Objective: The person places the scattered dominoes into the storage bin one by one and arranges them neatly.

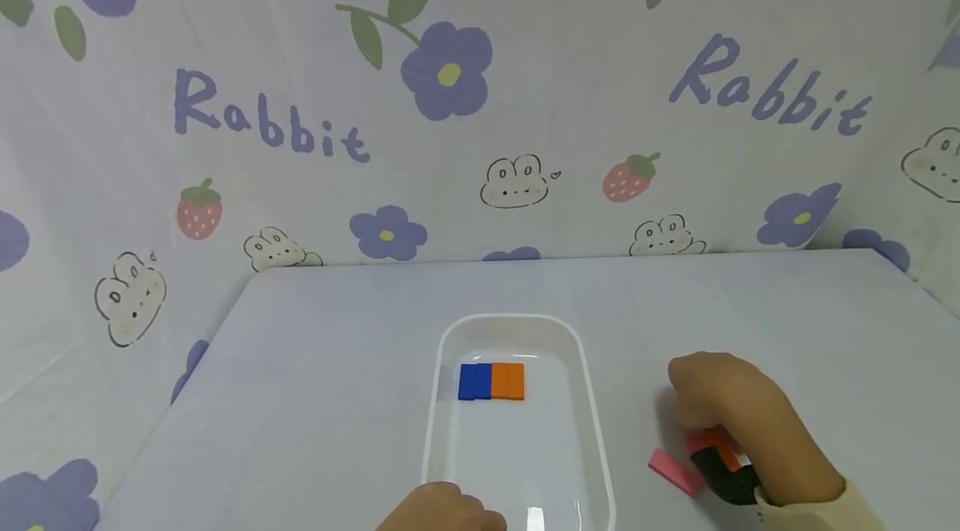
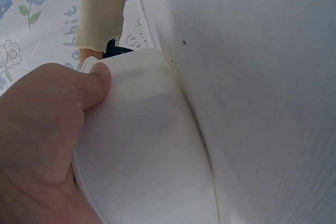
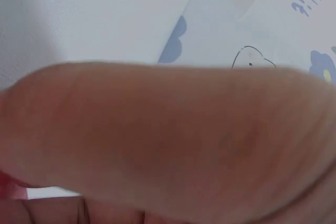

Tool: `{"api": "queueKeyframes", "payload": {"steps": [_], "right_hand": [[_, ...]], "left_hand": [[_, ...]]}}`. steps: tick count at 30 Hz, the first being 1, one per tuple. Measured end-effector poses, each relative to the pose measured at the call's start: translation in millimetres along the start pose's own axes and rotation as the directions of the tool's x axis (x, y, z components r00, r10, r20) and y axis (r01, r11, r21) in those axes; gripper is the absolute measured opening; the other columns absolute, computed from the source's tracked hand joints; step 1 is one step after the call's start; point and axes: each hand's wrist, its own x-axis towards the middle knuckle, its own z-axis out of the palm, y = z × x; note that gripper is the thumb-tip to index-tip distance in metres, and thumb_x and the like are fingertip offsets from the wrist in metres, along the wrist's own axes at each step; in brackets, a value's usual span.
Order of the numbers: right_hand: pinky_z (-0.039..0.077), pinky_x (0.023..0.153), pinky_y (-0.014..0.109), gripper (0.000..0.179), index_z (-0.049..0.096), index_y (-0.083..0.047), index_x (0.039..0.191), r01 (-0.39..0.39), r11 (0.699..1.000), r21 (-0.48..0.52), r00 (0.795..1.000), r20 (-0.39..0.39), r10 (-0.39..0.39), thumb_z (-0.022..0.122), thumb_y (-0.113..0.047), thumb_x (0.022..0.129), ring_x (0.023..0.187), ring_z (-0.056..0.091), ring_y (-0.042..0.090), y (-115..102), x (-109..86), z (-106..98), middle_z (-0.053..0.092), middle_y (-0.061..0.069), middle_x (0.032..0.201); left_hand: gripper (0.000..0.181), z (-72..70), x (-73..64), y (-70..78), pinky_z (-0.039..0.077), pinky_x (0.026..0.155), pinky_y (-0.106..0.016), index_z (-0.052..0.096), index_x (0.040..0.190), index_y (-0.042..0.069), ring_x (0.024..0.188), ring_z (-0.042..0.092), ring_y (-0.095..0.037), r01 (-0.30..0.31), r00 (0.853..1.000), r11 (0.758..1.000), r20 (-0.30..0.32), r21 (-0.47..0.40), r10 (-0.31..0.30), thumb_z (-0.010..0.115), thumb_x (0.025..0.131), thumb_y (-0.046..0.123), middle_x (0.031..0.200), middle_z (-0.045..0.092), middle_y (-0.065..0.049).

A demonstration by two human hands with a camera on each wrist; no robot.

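A white tray stands in front of me. At its far left, two blue blocks and two orange blocks lie side by side in a row. My left hand holds the tray's near-left rim, and the left wrist view shows the thumb over that edge. To the right of the tray, my right hand is low over the table with curled fingers. A bit of a pink block shows between its thumb and fingers in the right wrist view; the rest is hidden.
Near the right wrist, a pink block lies on the table, with an orange block partly hidden behind the black wrist device. A cloth printed with flowers and rabbits hangs behind the table.
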Motion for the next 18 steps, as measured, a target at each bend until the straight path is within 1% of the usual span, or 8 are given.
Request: {"api": "queueKeyframes", "payload": {"steps": [3, 6, 9, 13, 16, 18], "right_hand": [[0.043, 0.049, 0.032, 0.022, 0.054, -0.004, 0.088, 0.000, 0.999, -0.053, 1.000, -0.031, -0.002, 0.067, -0.008, 0.071, 0.056, 0.050, 0.023, 0.2, 0.9, -0.8, 0.049, 0.009, 0.071], [0.041, 0.053, 0.033, 0.025, 0.055, -0.006, 0.085, -0.008, 0.996, -0.089, 0.999, -0.053, 0.003, 0.072, -0.011, 0.068, 0.060, 0.048, 0.023, -0.2, 0.7, -2.7, 0.050, 0.008, 0.070], [0.042, 0.052, 0.033, 0.026, 0.055, -0.006, 0.082, -0.009, 0.995, -0.096, 0.998, -0.058, 0.003, 0.074, -0.012, 0.066, 0.060, 0.049, 0.023, -0.9, -0.8, -3.9, 0.050, 0.007, 0.069], [0.044, 0.049, 0.032, 0.026, 0.054, -0.005, 0.082, 0.007, 0.996, -0.085, 0.999, -0.051, -0.011, 0.073, -0.008, 0.065, 0.057, 0.049, 0.023, -1.8, -1.6, -4.4, 0.049, 0.008, 0.069], [0.043, 0.049, 0.032, 0.028, 0.055, -0.004, 0.087, 0.016, 0.996, -0.084, 0.997, -0.080, -0.023, 0.072, -0.006, 0.064, 0.058, 0.048, 0.023, -1.8, -2.2, -4.8, 0.049, 0.008, 0.071], [0.042, 0.048, 0.032, 0.026, 0.054, -0.004, 0.085, 0.025, 0.996, -0.081, 0.994, -0.107, -0.033, 0.069, -0.005, 0.064, 0.055, 0.049, 0.022, -1.3, -3.4, -5.0, 0.050, 0.008, 0.069]], "left_hand": [[0.015, 0.8, 0.2, 0.3, 0.028, 0.049, -0.007, 0.068, 0.078, 0.025, 0.047, 0.033, 0.009, 0.010, 1.000, 1.000, 0.000, -0.010, -0.010, 0.068, 0.073, 0.039, 0.059, 0.053, 0.019], [0.014, 0.5, 0.1, -0.2, 0.027, 0.049, -0.007, 0.067, 0.077, 0.025, 0.047, 0.032, 0.009, 0.004, 1.000, 1.000, -0.018, -0.003, -0.004, 0.069, 0.071, 0.037, 0.059, 0.052, 0.019], [0.014, 0.2, 0.3, -0.3, 0.027, 0.049, -0.007, 0.067, 0.077, 0.025, 0.047, 0.032, 0.009, 0.000, 1.000, 1.000, -0.029, -0.005, 0.000, 0.070, 0.071, 0.037, 0.059, 0.053, 0.020], [0.016, -0.3, 0.6, 0.3, 0.028, 0.049, -0.007, 0.068, 0.080, 0.026, 0.048, 0.033, 0.009, 0.008, 1.000, 1.000, -0.009, -0.015, -0.009, 0.068, 0.073, 0.040, 0.059, 0.053, 0.020], [0.016, -0.8, 0.2, 0.3, 0.027, 0.049, -0.007, 0.068, 0.080, 0.026, 0.048, 0.033, 0.009, -0.007, 1.000, 1.000, -0.012, -0.004, 0.007, 0.068, 0.073, 0.041, 0.059, 0.051, 0.020], [0.016, -1.1, -0.2, -0.1, 0.026, 0.049, -0.006, 0.067, 0.081, 0.027, 0.048, 0.032, 0.010, -0.022, 0.999, 1.000, -0.023, 0.006, 0.023, 0.068, 0.073, 0.041, 0.059, 0.050, 0.021]]}}
